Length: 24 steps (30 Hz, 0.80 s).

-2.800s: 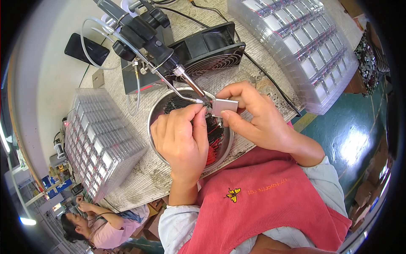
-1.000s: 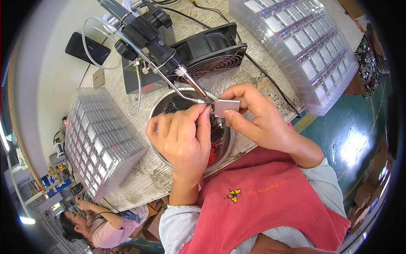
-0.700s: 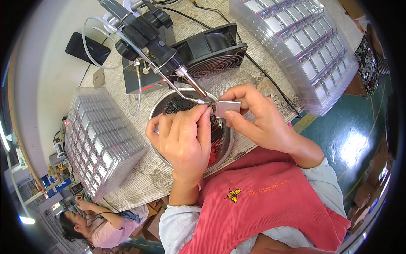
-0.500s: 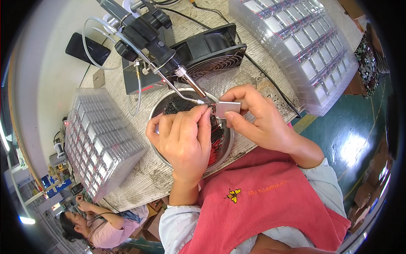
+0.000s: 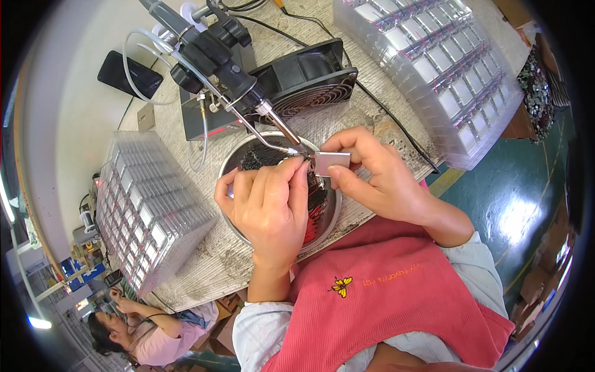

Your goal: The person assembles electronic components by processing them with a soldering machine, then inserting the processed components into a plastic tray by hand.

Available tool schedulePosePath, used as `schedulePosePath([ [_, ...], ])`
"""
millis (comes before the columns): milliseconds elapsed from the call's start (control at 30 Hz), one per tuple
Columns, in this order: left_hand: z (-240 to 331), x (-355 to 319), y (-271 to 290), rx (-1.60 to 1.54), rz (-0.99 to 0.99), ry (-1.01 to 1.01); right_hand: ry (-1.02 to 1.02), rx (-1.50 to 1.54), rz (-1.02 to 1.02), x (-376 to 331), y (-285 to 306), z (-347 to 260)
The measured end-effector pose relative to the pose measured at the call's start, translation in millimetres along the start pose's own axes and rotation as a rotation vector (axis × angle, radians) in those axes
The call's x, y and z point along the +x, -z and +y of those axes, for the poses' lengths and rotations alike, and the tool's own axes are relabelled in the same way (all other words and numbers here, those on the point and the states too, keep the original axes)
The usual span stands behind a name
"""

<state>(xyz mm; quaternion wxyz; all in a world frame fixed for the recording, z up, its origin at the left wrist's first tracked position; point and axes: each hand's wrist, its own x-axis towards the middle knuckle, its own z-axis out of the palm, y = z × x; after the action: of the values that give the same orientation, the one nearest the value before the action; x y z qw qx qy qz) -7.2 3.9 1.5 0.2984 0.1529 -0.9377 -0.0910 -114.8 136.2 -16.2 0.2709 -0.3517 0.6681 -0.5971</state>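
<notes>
Between the thumb and fingers of my right hand [image 5: 378, 177] is a flat silver battery cell [image 5: 333, 163], its left end turned to the soldering iron [image 5: 282, 127]. The iron is clamped on a stand and slants down, its tip meeting that end of the cell. A thin metal feed tube [image 5: 257, 133] runs down beside it to the same spot. My left hand [image 5: 266, 198] is closed, thumb and forefinger pinched right at the tip; what they pinch is too small and covered to name. Below both hands sits a round metal bowl [image 5: 338, 211] holding black and red wires [image 5: 315, 217].
A black fan [image 5: 310, 80] stands behind the iron. Stacked clear trays of cells rise at the left [image 5: 149, 211] and right [image 5: 458, 80]. A black phone [image 5: 130, 73] lies at the back left. A cable [image 5: 396, 115] crosses the table. Another person [image 5: 149, 328] sits lower left.
The cell has shifted very slightly left and down with my right hand. Both hands otherwise keep their grip at the iron's tip.
</notes>
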Motion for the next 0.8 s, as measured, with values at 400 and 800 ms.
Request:
schedulePosePath([
  [400,-8,-16,9,0.103,-0.089,0.000,-0.068,-0.083,-0.012,-17,23,-2],
  [800,29,-25,10,-0.148,-0.098,-0.103,0.208,-0.314,1.181,-57,208,19],
])
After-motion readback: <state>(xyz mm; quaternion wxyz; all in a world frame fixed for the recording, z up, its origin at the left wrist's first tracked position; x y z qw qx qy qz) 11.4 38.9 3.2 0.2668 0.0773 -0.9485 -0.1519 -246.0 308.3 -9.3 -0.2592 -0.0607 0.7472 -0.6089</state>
